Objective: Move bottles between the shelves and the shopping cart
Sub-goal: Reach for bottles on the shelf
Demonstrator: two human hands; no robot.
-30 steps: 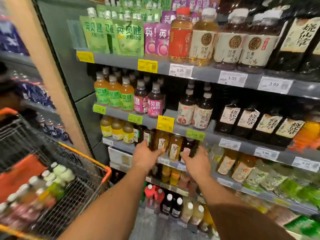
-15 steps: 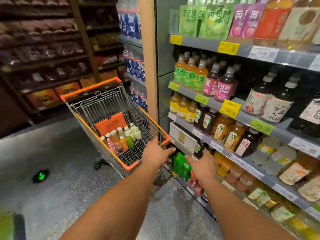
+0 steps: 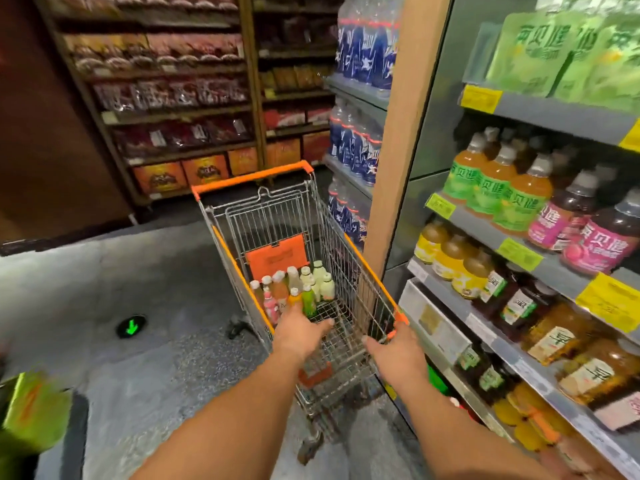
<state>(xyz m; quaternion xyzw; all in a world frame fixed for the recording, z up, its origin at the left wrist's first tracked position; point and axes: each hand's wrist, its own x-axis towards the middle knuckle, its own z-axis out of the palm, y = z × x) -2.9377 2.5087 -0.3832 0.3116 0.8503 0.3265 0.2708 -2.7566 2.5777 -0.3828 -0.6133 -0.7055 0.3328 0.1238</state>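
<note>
Head view: both hands [image 3: 349, 341] empty, fingers relaxed, over cart [image 3: 367, 268], bottles [image 3: 294, 289] just beyond.

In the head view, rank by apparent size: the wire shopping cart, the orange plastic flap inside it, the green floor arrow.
1. Wire shopping cart with orange trim, by far the largest.
2. Orange plastic flap.
3. Green floor arrow, smallest; it lies at a similar distance, so the ranking seems safe.

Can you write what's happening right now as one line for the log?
left hand: open, reaching over cart | right hand: open, at shopping cart corner | bottles: clustered in cart | shelves: stocked
</note>
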